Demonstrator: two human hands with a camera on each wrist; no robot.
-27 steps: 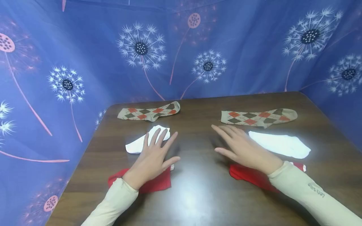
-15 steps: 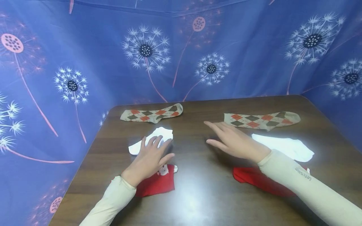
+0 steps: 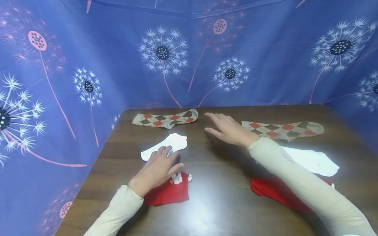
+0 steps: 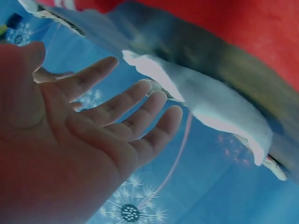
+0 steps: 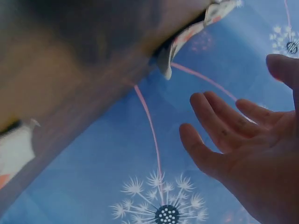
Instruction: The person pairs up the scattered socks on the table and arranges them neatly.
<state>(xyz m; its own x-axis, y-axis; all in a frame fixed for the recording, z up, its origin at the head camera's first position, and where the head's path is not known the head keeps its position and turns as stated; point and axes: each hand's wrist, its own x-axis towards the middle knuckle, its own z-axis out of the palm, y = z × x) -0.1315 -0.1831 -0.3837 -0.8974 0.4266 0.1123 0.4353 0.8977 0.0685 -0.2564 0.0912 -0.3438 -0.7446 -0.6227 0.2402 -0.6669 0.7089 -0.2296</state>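
Note:
In the head view my left hand [image 3: 157, 168] hovers with relaxed, spread fingers between a white sock [image 3: 168, 144] and a red sock [image 3: 172, 193] with a white animal face on it. The left wrist view shows its palm bare, fingers toward the white sock [image 4: 205, 95]. My right hand [image 3: 228, 129] reaches over the far middle of the table, its fingers straight and holding nothing. It sits between two argyle socks: the left one [image 3: 165, 118] just beyond its fingertips, the right one [image 3: 292, 130] partly behind its wrist.
A second white sock [image 3: 314, 160] and a second red sock [image 3: 277, 193] lie at the right, partly covered by my right sleeve [image 3: 292, 167]. The brown wooden table [image 3: 218, 196] ends at the back against a blue dandelion-print cloth [image 3: 124, 49].
My right hand has moved forward and left, from beside the right white sock toward the left argyle sock. My left hand has drawn back slightly, uncovering more of the white and red socks.

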